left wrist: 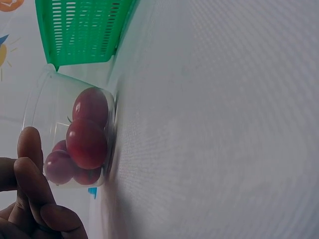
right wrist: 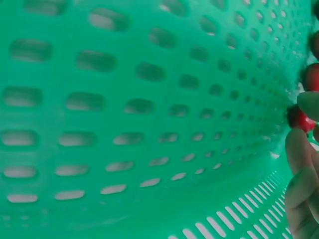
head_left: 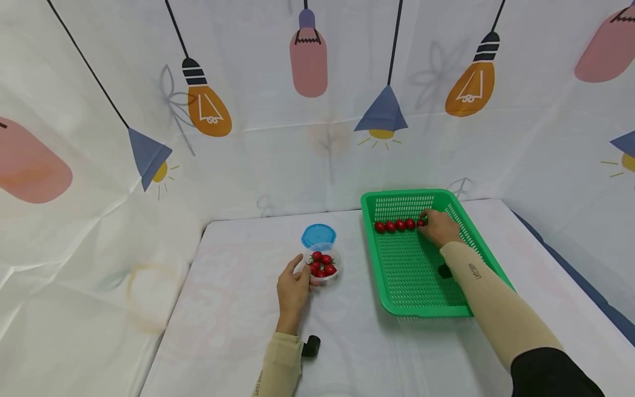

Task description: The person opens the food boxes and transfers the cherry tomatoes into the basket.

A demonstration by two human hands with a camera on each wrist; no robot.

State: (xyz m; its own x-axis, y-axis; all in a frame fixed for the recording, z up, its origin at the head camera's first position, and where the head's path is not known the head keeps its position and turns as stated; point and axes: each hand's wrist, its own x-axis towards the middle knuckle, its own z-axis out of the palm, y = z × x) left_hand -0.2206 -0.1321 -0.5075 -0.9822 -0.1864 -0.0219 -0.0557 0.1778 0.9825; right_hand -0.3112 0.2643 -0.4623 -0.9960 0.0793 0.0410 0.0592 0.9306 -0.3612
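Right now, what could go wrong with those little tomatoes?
The tomato between the right fingers is round and smooth, so it might slip and bump the row of tomatoes. The cup is open, its lid beside it; if knocked over, its tomatoes could roll out.

The left hand (head_left: 294,295), forearm (head_left: 279,364) angled up from below, has bent fingers (left wrist: 34,181); well apart from it, the right hand (head_left: 441,227), arm (head_left: 496,300) stretched farther forward, pinches between 2 fingertips (right wrist: 298,144).

The head view is bright, with soft shadows by the green basket (head_left: 409,275) — wrist views dimmer, hazier.
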